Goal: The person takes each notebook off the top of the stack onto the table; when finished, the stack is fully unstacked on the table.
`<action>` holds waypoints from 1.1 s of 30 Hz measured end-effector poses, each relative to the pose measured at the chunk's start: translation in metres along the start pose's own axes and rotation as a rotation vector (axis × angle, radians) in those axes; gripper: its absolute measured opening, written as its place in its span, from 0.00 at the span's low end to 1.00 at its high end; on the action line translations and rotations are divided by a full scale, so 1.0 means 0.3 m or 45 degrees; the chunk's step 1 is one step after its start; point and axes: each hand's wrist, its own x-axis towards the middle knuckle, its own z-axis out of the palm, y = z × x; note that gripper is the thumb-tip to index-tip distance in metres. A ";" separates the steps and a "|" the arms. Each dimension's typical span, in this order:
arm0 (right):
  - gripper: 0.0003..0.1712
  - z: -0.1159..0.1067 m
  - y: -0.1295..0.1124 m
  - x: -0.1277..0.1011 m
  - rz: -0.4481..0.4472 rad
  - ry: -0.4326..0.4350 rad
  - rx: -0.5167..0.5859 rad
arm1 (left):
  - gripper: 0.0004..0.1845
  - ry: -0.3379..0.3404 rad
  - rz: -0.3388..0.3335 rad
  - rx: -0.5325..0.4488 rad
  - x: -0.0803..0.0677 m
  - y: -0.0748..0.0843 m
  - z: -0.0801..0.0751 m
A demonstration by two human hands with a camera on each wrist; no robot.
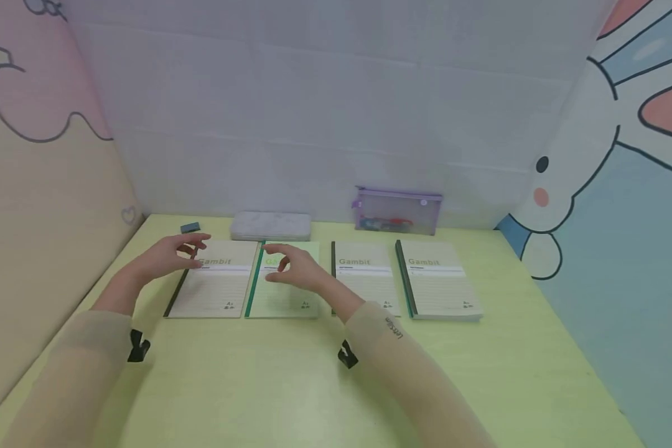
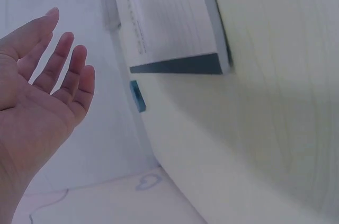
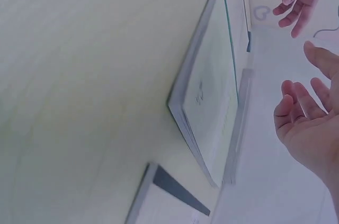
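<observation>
While both hands hover empty above the tabletop [image 1: 291, 386], left hand [image 1: 170, 255] and right hand [image 1: 297, 269] flank a cream "Gambit" notebook [image 1: 215, 289] lying flat. Left wrist: fingers [image 2: 63, 60] spread, notebook corner beside. Right wrist: fingers [image 3: 302, 102] loosely open near the green notebook [image 3: 212, 102].

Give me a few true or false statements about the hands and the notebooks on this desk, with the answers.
1. Four notebooks lie in a row on the desk. True.
2. The left hand grips a notebook. False: it hovers open, holding nothing.
3. The right hand holds a pen. False: its fingers are empty.
4. A purple pouch stands against the back wall. True.
5. A grey case lies behind the notebooks. True.
</observation>
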 end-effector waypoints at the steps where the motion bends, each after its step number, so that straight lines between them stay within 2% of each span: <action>1: 0.37 -0.024 0.004 -0.011 -0.013 0.005 -0.005 | 0.34 0.005 0.007 0.011 0.004 0.020 0.005; 9: 0.33 -0.219 0.043 -0.129 -0.083 0.040 -0.078 | 0.36 0.063 0.122 0.058 0.030 0.202 0.049; 13: 0.31 -0.309 0.066 -0.186 -0.108 0.073 -0.148 | 0.36 0.062 0.131 0.039 0.042 0.299 0.077; 16: 0.29 -0.371 0.074 -0.231 -0.120 0.066 -0.214 | 0.37 0.070 0.126 0.009 0.049 0.368 0.106; 19: 0.28 -0.429 0.076 -0.276 -0.126 0.046 -0.262 | 0.38 0.089 0.158 0.001 0.056 0.430 0.139; 25: 0.29 -0.530 0.092 -0.366 -0.103 0.033 -0.327 | 0.39 0.139 0.244 -0.042 0.078 0.541 0.220; 33: 0.29 -0.643 0.176 -0.498 -0.036 0.103 -0.408 | 0.40 0.206 0.320 -0.251 0.124 0.653 0.377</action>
